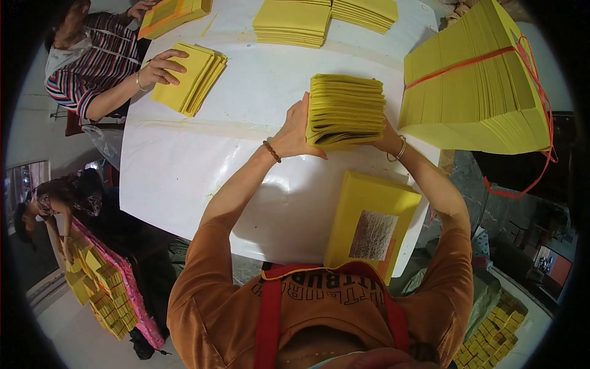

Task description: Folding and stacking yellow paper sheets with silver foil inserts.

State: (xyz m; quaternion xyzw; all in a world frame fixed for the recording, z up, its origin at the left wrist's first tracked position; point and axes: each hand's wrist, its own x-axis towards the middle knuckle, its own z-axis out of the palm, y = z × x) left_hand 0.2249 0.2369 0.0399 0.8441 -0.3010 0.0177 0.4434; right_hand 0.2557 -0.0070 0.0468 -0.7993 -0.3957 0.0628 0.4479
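Note:
Between my two hands a thick stack of folded yellow paper stands over the white table, its layered edges facing up. My left hand presses on its left side, the thumb stretched along the near bottom edge. My right hand is on the right side, its fingers mostly hidden behind the stack. Closer to my body lies a flat yellow packet with a brown-and-white picture and an orange strip, near the table's front edge.
A tall yellow paper bundle tied with red string rises at the right. Yellow stacks sit at the back of the white table. A co-worker's hand rests on another stack at left. Another person bends over yellow packets at lower left.

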